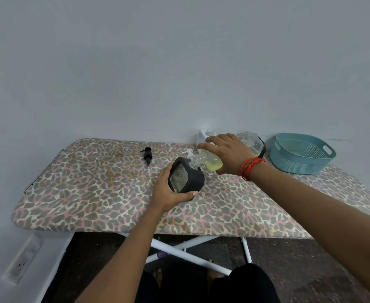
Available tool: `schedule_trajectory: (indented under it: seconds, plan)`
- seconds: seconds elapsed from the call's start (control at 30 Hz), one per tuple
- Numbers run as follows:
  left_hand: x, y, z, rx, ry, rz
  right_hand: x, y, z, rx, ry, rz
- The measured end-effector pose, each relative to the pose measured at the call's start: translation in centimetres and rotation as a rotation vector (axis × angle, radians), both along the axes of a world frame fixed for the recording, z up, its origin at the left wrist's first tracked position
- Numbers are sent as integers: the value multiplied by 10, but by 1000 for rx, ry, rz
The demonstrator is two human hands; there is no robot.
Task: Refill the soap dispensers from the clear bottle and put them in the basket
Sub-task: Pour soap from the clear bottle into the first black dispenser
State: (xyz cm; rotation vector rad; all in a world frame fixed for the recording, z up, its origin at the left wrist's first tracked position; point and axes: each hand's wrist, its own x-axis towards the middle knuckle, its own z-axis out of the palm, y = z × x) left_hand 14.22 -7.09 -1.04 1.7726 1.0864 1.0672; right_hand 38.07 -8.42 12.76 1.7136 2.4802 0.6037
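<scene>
Head view: my left hand is clamped around a square dark-grey soap dispenser with a clear mesh-patterned window, holding it tilted just above the leopard-print padded table. My right hand is clamped on the clear plastic bottle holding pale yellow liquid, tipped nearly level with its threaded neck at the dispenser's open mouth. I cannot tell whether neck and mouth are touching.

The black pump head with its clear dip tube lies on the table, well apart to the left. A white pump top shows just behind the dispenser. A second clear dispenser with a dark base lies partly hidden behind my right hand, beside a white box-shaped item against the wall. The teal perforated plastic basket sits at the right end with no dispenser visible in it.

Assessment: filling of the first dispenser is in hand; neither dispenser is in the basket.

Risks: both vessels are tilted and held in the air, so a slight misalignment would send liquid down the dispenser's side onto the fabric cover. The window shows the level poorly, so overfilling is likely. Soap on the casing could loosen my left hand's hold.
</scene>
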Motion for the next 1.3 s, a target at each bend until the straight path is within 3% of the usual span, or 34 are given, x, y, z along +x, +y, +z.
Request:
schedule_trajectory:
  seconds: [0.33,0.47,0.67,0.73,0.9,1.1,1.3]
  plan:
    - [1,-1,1,13,11,8,-3,-1,-19,-58,385,-47]
    - [1,0,0,10,11,9,1,-6,-23,-91,785,-82]
    - [1,1,-2,-3,13,26,16,-27,-35,101,1483,-170]
    - [2,0,-2,-9,21,51,21,-36,-46,119,1627,-195]
    - [5,-4,0,-23,47,111,11,-57,-67,230,1735,-199]
    - [12,-14,12,-98,112,197,6,-67,-66,286,1677,-204]
    - [-9,-17,20,-191,113,53,7,-68,-65,254,1685,-228]
